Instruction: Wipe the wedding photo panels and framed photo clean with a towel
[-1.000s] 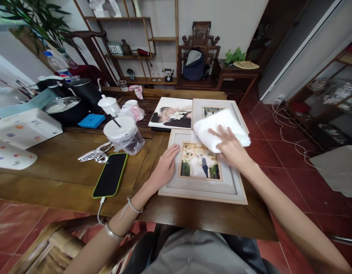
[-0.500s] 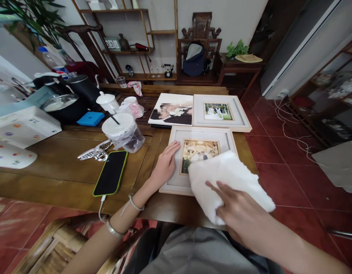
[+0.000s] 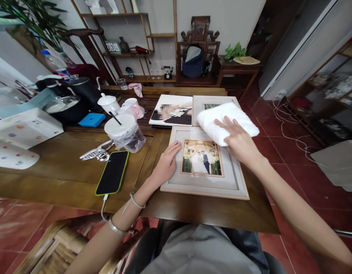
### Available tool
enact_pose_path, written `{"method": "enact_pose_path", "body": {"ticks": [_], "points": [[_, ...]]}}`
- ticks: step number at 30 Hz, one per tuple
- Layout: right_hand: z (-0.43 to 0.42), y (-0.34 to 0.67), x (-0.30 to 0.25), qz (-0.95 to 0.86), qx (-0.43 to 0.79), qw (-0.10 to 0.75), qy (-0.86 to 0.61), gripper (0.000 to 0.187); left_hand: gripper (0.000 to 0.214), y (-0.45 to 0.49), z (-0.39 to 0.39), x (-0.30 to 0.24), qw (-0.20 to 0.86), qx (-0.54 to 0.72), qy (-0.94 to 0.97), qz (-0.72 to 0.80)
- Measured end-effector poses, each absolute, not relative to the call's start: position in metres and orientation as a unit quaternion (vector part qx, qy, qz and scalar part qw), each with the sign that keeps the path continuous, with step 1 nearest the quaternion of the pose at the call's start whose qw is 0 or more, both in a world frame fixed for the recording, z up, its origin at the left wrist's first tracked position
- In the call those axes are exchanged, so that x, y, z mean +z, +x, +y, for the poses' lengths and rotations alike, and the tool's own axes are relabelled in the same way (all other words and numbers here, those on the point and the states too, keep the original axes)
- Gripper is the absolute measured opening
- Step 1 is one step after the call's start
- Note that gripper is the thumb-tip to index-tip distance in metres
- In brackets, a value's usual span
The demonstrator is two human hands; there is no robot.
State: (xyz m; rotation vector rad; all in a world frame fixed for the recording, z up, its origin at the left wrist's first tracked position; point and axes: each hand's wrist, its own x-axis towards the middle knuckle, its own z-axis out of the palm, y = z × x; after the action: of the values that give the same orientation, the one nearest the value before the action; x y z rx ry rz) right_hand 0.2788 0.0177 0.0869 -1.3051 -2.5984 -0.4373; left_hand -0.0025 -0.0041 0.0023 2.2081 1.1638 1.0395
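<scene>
A picture frame [image 3: 190, 186] with a pale wooden border lies flat on the table before me, a wedding photo [image 3: 203, 158] in its centre. My left hand [image 3: 168, 161] rests on its left edge, fingers stretched out and lying flat. My right hand [image 3: 234, 135] holds a white cloth [image 3: 213, 118] at the upper right, fingers spread over it from above. The cloth covers this frame's upper right corner and much of a second picture frame [image 3: 197, 101] behind. Left of that frame lies a photo album or panel [image 3: 176, 102] showing a couple.
A green-cased phone [image 3: 112, 173] on a cable, silver keys [image 3: 97, 151] and a bagged drink cup [image 3: 126, 133] lie to the left. Beyond them stand a blue box [image 3: 92, 119], a lidded white cup [image 3: 108, 102] and a black pot [image 3: 69, 114]. The table's right edge [image 3: 263, 198] is near my right arm.
My right hand has moved the cloth away from me, from the near right corner of the frame to its far right corner, uncovering the photo. My left hand stays on the left edge.
</scene>
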Motion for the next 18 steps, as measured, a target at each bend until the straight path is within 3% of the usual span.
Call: {"method": "enact_pose_path", "body": {"ticks": [5, 12, 18], "points": [[0.019, 0.267, 0.065, -0.890, -0.129, 0.034, -0.436, 0.023, 0.049, -0.003, -0.004, 0.004, 0.210, 0.373, 0.797, 0.426], [-0.065, 0.259, 0.080, -0.928, 0.003, -0.011, -0.374, 0.025, 0.048, -0.002, -0.004, 0.005, 0.210, 0.379, 0.793, 0.427], [-0.107, 0.267, 0.114, -0.941, 0.071, 0.035, -0.329, 0.028, 0.047, -0.002, -0.005, 0.005, 0.208, 0.374, 0.793, 0.433]]}}
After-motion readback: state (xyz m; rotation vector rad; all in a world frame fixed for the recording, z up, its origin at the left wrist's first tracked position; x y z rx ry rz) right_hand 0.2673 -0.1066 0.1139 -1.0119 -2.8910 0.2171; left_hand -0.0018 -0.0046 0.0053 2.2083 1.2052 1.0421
